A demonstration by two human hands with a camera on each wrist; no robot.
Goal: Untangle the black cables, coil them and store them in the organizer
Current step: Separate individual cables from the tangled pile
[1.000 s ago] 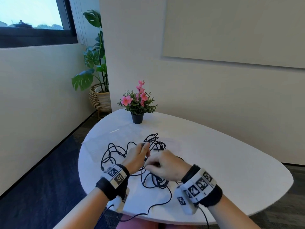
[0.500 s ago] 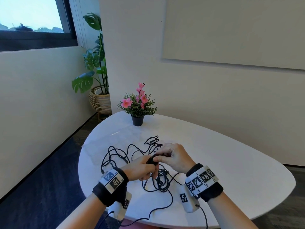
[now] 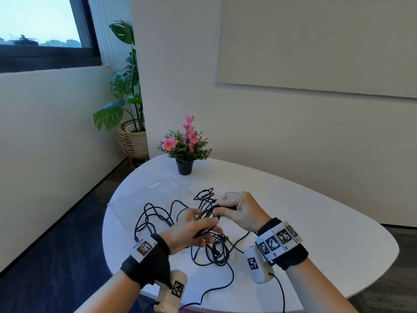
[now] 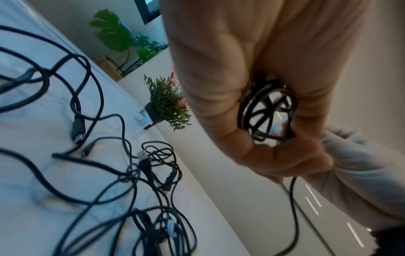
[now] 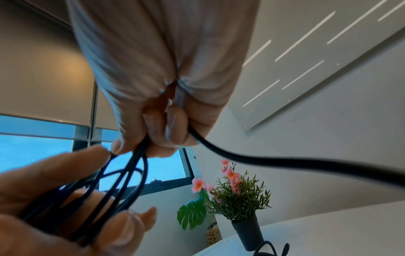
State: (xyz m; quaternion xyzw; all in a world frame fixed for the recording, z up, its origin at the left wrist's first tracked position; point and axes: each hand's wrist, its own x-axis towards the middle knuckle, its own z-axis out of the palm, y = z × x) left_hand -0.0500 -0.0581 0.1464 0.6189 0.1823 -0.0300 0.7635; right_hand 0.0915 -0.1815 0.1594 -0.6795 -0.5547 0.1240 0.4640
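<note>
Black cables lie tangled on the white table, with more loops to the left and a small knot farther back. My left hand hovers over the tangle, its fingers curled round a small coil of black cable. My right hand, just beyond it, pinches the same loops at their top. One strand trails off from the right hand. Loose USB plugs lie among the cables on the table.
A small potted pink flower stands at the table's far edge. A faint clear flat tray lies left of the cables. A large plant in a wicker basket is on the floor by the wall. My wrist-camera leads hang at the near edge.
My left hand drew back toward me and my right hand went farther out. Both now hold a bunch of loops lifted off the tangle.
</note>
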